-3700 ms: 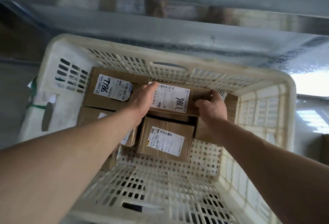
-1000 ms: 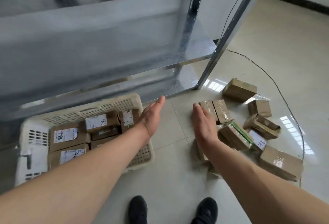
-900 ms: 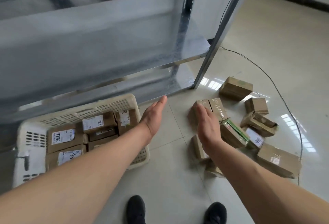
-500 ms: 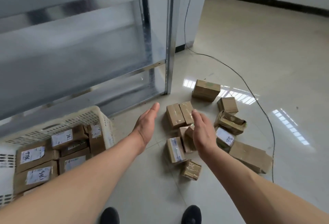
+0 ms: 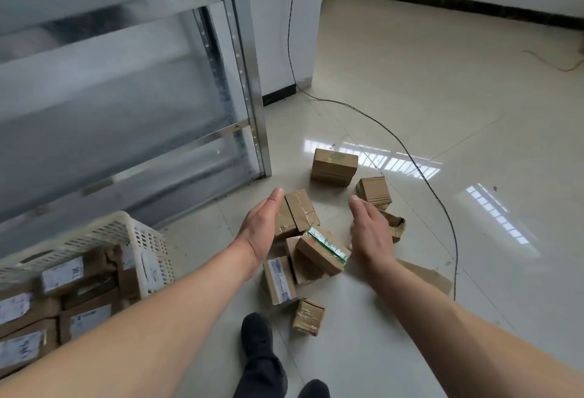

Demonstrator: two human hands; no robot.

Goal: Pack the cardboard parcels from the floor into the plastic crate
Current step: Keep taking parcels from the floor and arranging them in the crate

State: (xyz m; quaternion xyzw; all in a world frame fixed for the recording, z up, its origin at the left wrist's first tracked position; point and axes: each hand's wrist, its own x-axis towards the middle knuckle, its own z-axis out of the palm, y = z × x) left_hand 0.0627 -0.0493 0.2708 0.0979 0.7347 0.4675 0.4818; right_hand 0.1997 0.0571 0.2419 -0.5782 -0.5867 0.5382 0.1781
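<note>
1. Both hands are open and hold nothing. The left hand (image 5: 260, 227) has straight fingers and its palm turned inward; the right hand (image 5: 369, 231) faces it, fingers also straight.
2. Some seconds ago both hands gripped a labelled parcel inside the plastic crate (image 5: 139, 239); now they hang above the loose cardboard parcels on the floor (image 5: 442, 113), one hand on each side of the cluster.
3. Compared with half a second ago, the hands are spread wider apart and sit lower over the pile, and the view has swung further right.
4. The crate has slid to the lower left edge of the view, with only its right end showing. Labelled parcels (image 5: 63, 274) lie packed inside it, blurred.
5. Between the hands lies a green-taped parcel (image 5: 322, 250), tilted on top of other boxes. A taped parcel (image 5: 301, 209) is just beside the left fingertips.
6. A parcel with a blue-printed label (image 5: 279, 279) stands below the left wrist, and a small cube parcel (image 5: 308, 317) lies nearest the black shoes (image 5: 257, 337).
7. Farther off sit a larger box (image 5: 333, 165) and a small box (image 5: 374, 190). A torn parcel (image 5: 395, 227) is partly hidden behind the right hand.
8. The metal shelving rack (image 5: 249, 81) fills the upper left, and a black cable (image 5: 410, 160) curves across the tiles past the parcels.
</note>
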